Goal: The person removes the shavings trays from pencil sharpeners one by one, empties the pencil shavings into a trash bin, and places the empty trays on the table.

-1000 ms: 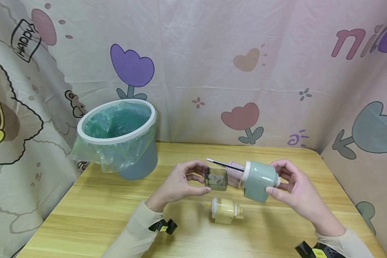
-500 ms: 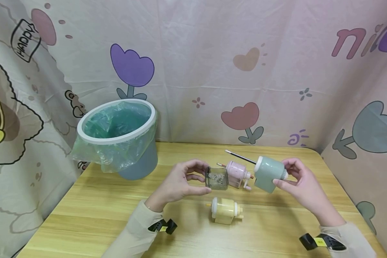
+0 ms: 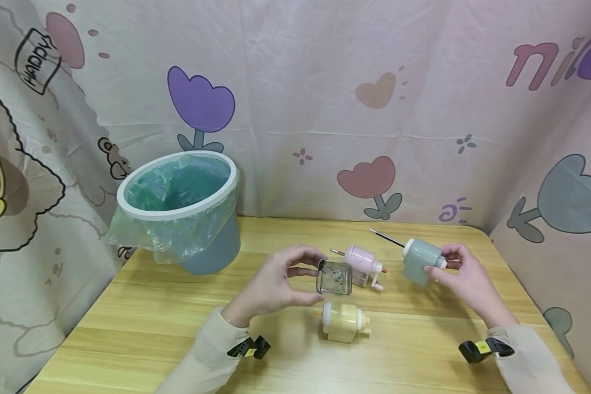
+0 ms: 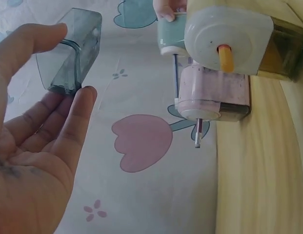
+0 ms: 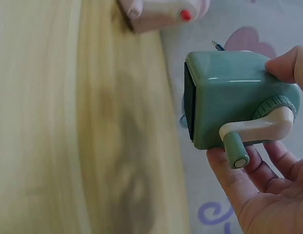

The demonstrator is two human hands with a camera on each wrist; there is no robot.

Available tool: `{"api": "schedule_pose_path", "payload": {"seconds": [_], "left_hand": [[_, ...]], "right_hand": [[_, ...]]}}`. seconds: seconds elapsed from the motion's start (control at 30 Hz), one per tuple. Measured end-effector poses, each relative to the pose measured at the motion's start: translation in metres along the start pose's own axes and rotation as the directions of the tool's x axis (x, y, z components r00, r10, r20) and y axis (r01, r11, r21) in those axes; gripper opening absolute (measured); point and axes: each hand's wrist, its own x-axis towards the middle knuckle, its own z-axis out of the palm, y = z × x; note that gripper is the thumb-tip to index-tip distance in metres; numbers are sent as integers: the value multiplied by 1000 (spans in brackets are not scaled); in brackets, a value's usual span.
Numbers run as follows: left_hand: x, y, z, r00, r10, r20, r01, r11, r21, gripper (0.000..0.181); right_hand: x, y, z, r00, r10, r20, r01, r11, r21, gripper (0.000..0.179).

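Between thumb and fingers my left hand (image 3: 280,279) pinches a clear grey shavings drawer (image 3: 334,278); dark specks lie inside it. In the left wrist view the drawer (image 4: 73,51) is tilted. My right hand (image 3: 465,276) grips a green crank pencil sharpener (image 3: 422,260) with a dark pencil (image 3: 388,237) sticking out of its front. The right wrist view shows its white crank arm (image 5: 258,127) and green knob. A pink pencil sharpener (image 3: 361,262) holding a pencil stands just right of the drawer. Nearer to me stands a yellow pencil sharpener (image 3: 342,322) with an orange pencil tip showing.
A blue-grey trash bin (image 3: 212,249) with a white rim and a green plastic liner (image 3: 187,235) stands at the back left of the wooden table (image 3: 143,312). Patterned cloth (image 3: 285,98) hangs behind the table and along its sides.
My right hand has carried the green sharpener to the right, away from the drawer and lower toward the table. My left hand has tipped the drawer so its inside faces me more.
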Motion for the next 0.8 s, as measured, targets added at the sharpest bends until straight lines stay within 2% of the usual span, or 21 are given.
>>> {"api": "schedule_pose_path", "payload": {"seconds": [0.23,0.47,0.8], "left_hand": [[0,1,3,999,45,1,-45,998,51,65],[0,0,3,999,46,5,-46,998,43,64],[-1,-2,1,999,34,1,-34,999,42,63]], "right_hand": [[8,20,3,999,42,12,-42,999,-15,67],[10,36,8,1000,15,-3,-15,998,-57,69],[10,38,9,999,13,32,-10,995,-100,72]]}}
